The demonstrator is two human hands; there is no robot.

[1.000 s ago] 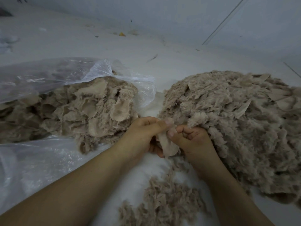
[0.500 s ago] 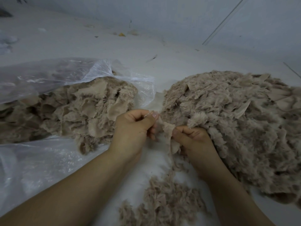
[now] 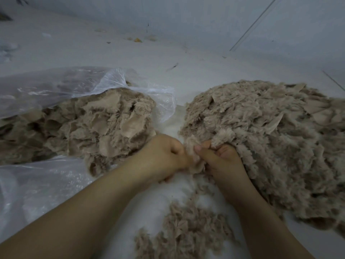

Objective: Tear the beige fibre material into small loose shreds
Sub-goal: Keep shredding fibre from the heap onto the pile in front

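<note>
Item: beige fibre piece [image 3: 194, 157], pinched between left hand [image 3: 164, 156] and right hand [image 3: 222, 161]. Change: hands, half second ago apart with piece stretched, now knuckle to knuckle, regripping. Judgement: next tear imminent. Shreds [image 3: 186, 228] below grip; shredded heap [image 3: 270, 143] right of it.

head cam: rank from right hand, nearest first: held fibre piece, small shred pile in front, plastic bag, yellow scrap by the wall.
1. held fibre piece: in the right hand grip.
2. small shred pile: below, near the viewer.
3. plastic bag: left, beyond the left hand.
4. yellow scrap: far back at the wall.
</note>
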